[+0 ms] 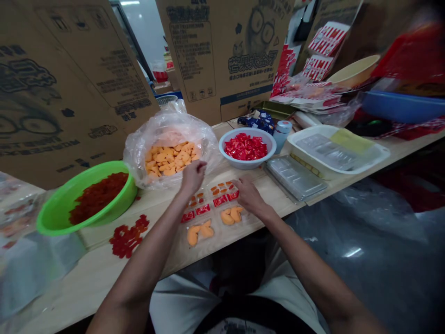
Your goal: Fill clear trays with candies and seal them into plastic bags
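Observation:
My left hand [193, 177] hovers at the front edge of a clear plastic bag [134, 148] of orange gummy-like pieces [170, 160]. Its fingers are curled together, and anything inside them is hidden. My right hand [247, 194] is over the right side of a clear compartment tray [222, 222], fingers stretched toward its small orange-brown pieces [221, 189] and red packets [220, 200]. Larger orange pieces [232, 215] lie in the tray's near compartment. Left of it, a similar filled tray [200, 247] holds orange pieces, red packets and small brownish pieces, partly behind my left forearm.
A green basin [45, 215] of dark red pieces stands left, with loose red pieces [127, 239] beside it. A pale bowl [225, 155] of red packets, a light blue bottle [282, 134], stacked empty trays [295, 178] and a white bin [375, 155] stand right. Cardboard boxes [205, 51] line the back.

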`<state>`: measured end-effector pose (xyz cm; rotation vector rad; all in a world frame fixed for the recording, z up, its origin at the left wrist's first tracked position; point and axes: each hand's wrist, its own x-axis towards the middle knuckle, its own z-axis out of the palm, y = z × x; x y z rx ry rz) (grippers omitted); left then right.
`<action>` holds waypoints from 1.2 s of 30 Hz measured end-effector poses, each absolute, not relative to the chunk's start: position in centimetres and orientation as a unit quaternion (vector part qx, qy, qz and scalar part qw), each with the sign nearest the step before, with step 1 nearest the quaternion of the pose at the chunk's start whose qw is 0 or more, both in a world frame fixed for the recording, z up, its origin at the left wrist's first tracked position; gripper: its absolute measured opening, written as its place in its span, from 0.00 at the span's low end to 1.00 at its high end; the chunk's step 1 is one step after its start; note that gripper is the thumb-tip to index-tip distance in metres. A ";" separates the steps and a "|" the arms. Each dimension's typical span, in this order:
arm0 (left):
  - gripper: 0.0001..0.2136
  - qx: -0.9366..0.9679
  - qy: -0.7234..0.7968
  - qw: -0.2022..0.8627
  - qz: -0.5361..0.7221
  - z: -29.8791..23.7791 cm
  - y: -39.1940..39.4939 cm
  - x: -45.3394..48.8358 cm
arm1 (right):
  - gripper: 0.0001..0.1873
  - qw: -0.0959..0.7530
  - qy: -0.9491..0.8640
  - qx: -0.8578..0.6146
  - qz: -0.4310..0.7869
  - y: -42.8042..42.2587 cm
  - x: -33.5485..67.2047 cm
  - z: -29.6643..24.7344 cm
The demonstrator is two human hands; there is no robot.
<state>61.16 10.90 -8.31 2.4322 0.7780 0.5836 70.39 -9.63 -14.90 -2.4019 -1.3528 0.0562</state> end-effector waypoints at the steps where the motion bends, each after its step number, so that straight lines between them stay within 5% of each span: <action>1: 0.14 0.887 0.306 0.233 0.257 -7.5 12.3 59.2 | 0.33 0.176 -0.490 -0.853 0.022 -9.5 70.6 -14.8; 5: 0.15 0.841 0.414 0.072 0.341 -4.6 19.4 49.9 | 0.30 0.136 -0.510 -0.849 0.040 -8.9 71.7 -14.4; 13: 0.20 0.842 0.505 -0.046 0.184 -4.3 23.2 41.2 | 0.32 0.143 -0.641 -0.754 0.004 -7.0 70.8 -14.1; 17: 0.14 0.896 0.375 0.040 0.235 -7.6 16.9 44.7 | 0.31 0.106 -0.650 -0.752 0.023 -6.5 69.6 -14.2; 20: 0.14 0.952 0.233 0.119 0.160 -10.0 11.9 48.1 | 0.32 0.120 -0.632 -0.765 0.018 -6.6 70.3 -14.0; 25: 0.18 0.991 0.091 0.068 0.064 -12.0 6.9 52.6 | 0.30 0.152 -0.512 -0.845 -0.030 -7.9 73.1 -13.1; 30: 0.20 0.999 0.037 0.012 0.033 -12.9 5.7 54.3 | 0.28 0.103 -0.623 -0.775 0.013 -9.0 71.9 -13.7; 36: 0.16 0.995 0.020 0.086 0.047 -13.4 6.0 54.5 | 0.23 0.066 -0.630 -0.773 0.023 -9.0 70.7 -14.6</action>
